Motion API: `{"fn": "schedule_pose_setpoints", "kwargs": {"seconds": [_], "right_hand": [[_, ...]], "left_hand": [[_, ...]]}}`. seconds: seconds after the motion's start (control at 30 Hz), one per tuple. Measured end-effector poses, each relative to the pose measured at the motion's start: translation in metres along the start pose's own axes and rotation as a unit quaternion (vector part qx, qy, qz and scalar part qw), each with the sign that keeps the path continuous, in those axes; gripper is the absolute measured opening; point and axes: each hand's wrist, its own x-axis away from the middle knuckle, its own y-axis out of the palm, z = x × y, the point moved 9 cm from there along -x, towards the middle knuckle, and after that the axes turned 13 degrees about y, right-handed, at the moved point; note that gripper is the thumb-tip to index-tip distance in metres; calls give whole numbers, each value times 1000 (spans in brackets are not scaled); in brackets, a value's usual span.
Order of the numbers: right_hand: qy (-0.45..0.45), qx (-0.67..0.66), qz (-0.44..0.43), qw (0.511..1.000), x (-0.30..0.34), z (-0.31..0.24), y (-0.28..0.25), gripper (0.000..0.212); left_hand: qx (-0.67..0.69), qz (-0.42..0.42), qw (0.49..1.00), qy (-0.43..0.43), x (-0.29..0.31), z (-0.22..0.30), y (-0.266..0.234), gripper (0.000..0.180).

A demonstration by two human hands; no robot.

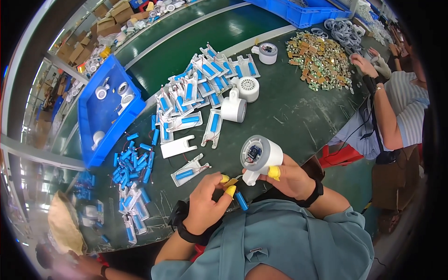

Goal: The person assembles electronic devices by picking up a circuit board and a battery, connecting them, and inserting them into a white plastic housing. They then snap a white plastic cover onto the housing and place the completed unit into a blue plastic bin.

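Observation:
My right hand (296,179) is closed around a white round fan housing (270,156) with a grey rim, its open end showing dark parts and wires inside. A short handle stub juts from its lower side. My left hand (207,198) pinches a small tan circuit board (230,182) between thumb and finger, just left of that stub. Thin wire runs between board and housing. Below the board hangs a blue cylindrical battery (241,200), close to my shirt. Yellow finger cots cover some of my fingertips. Nearest to my left hand lies a white handle shell (189,171) with a blue battery in it.
Beyond lies a heap of white shells with batteries (200,79). Loose blue batteries (135,161) lie at left, near a blue bin (109,109). Finished-looking white housings (233,109) stand mid-table. A circuit board pile (319,60) is far right, beside a co-worker's hands (366,65).

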Motion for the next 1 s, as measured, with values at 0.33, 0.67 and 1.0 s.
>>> {"fn": "schedule_pose_setpoints", "kwargs": {"seconds": [0.33,0.67,1.0], "right_hand": [[60,33,-10,998,10,8,0,85],[77,-6,-43,996,7,16,5,81],[65,2,-47,997,7,16,1,82]], "left_hand": [[-98,0,985,142,5,24,-10,34],[-139,-15,964,227,3,34,-14,39],[-109,-24,964,241,0,36,-12,41]]}}
